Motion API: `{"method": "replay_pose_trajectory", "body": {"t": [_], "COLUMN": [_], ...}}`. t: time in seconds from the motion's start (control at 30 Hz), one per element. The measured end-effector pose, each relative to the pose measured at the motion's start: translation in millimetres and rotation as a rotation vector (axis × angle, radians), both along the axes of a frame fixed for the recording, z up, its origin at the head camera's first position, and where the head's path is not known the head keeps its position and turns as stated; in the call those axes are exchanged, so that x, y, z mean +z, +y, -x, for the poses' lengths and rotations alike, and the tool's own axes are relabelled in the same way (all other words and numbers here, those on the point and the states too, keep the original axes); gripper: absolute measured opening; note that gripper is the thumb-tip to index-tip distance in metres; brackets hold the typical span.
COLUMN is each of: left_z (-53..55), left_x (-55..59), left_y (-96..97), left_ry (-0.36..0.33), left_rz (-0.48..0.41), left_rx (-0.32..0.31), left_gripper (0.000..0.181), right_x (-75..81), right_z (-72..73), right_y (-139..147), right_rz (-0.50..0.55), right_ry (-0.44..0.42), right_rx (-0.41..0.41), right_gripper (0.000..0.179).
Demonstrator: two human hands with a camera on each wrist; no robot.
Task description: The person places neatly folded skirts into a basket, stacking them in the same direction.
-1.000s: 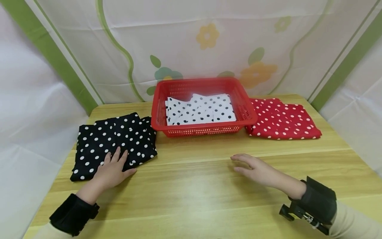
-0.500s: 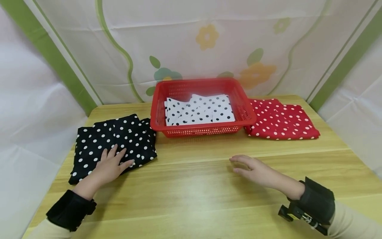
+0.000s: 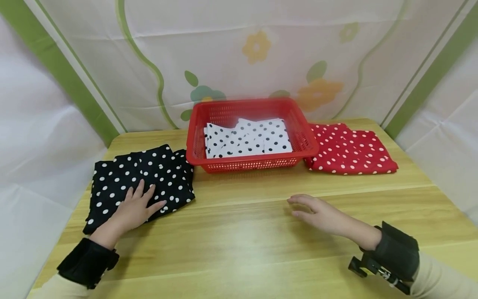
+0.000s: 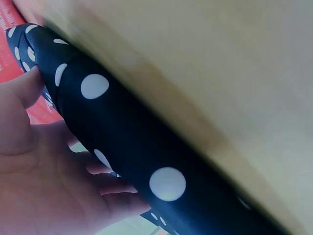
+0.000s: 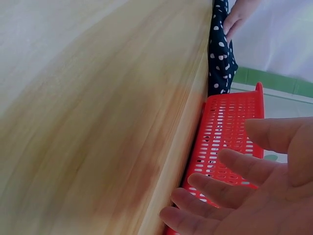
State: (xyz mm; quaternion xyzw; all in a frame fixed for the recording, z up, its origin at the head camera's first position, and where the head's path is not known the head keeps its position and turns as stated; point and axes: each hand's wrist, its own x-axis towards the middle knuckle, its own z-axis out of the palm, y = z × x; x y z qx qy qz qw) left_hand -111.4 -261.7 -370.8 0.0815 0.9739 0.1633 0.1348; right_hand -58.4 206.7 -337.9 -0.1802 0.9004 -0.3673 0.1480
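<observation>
My left hand (image 3: 131, 211) rests with spread fingers on a folded black cloth with white dots (image 3: 149, 166), at the left of the table. The left wrist view shows the fingertips touching the near side of this black fabric (image 4: 132, 142). Over bare wood, right of centre, my right hand (image 3: 323, 214) hovers with relaxed fingers and holds nothing. In the right wrist view its fingers (image 5: 234, 191) are apart, with the red basket (image 5: 230, 117) beyond them. The basket stands at the back middle, and a folded white cloth with black dots (image 3: 250, 139) lies in it.
A folded red cloth with white dots (image 3: 354, 151) lies right of the basket, partly behind its rim. The light wooden table (image 3: 239, 241) ends at a white curtain (image 3: 224, 45) with printed flowers. Straps with camera mounts (image 3: 396, 251) circle both wrists.
My left hand has shifted slightly left and away from me over the black cloth, which appears shifted a little to the left and nearer. The right hand stays about where it was.
</observation>
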Motion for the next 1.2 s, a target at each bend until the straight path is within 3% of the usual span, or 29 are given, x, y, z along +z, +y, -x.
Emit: {"method": "replay_pose_trajectory", "body": {"t": [0.2,0.8,1.2], "left_z": [-12.8,-38.3,-58.8], "left_x": [-2.8,-1.4,-6.8], "left_y": [1.2,11.2,18.7], "left_ry": [0.008,0.019,0.063], "left_rz": [0.016,0.045,0.081], "left_rx": [-0.013,0.001,0.007], "left_gripper": [0.080,0.080,0.076], "right_x": [0.8,2.0,3.0], "right_z": [-0.2,-1.2,-1.2], "right_y": [-0.1,-1.4,-1.4], "right_rz": [-0.003,-0.015,-0.020], "right_ry": [0.019,0.009,0.013], "right_rx": [0.008,0.018,0.021], "right_gripper": [0.039,0.041,0.039]}}
